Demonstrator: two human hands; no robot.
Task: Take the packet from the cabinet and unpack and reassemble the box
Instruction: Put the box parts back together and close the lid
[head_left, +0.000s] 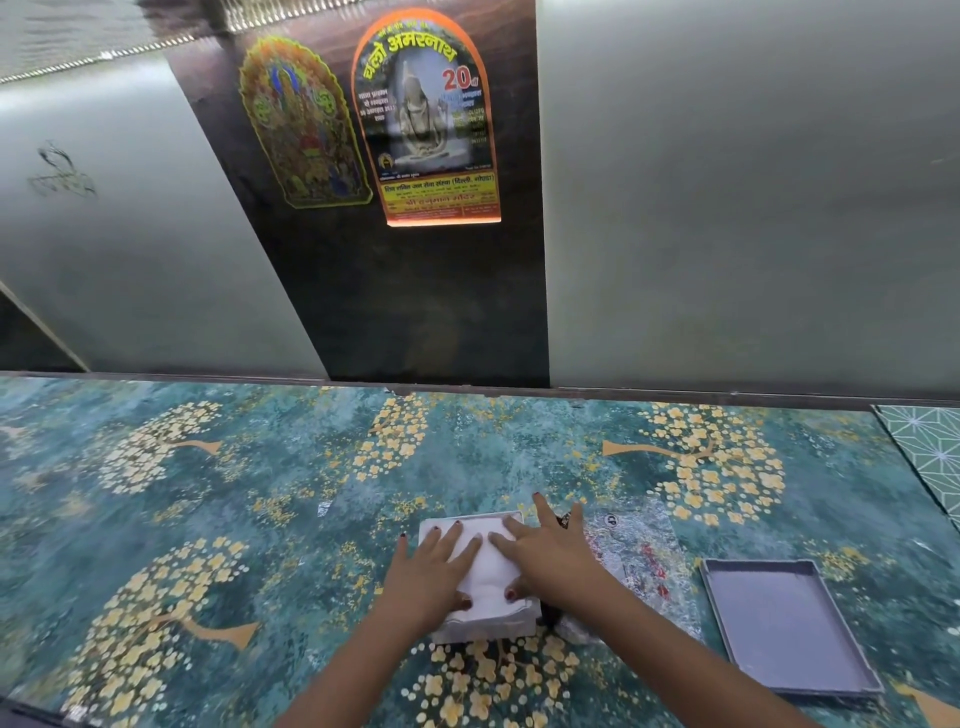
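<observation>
A white box base (485, 626) with a white moulded insert (488, 564) sits on the teal flowered counter in front of me. My left hand (439, 569) lies flat on the insert's left half, fingers spread. My right hand (550, 556) lies flat on its right half, fingers reaching past the far right corner. Both palms press down on the insert. A crumpled silvery packet (641, 556) with red print lies just right of the box. The grey box lid (787, 626) rests upside down further right.
The counter (260, 493) ends at a dark back ledge, with grey cabinet doors (753, 208) and a dark panel bearing two stickers (426, 119) behind it. A green patterned board (930, 452) lies at the far right. A small foil scrap (324, 509) sits left of the box.
</observation>
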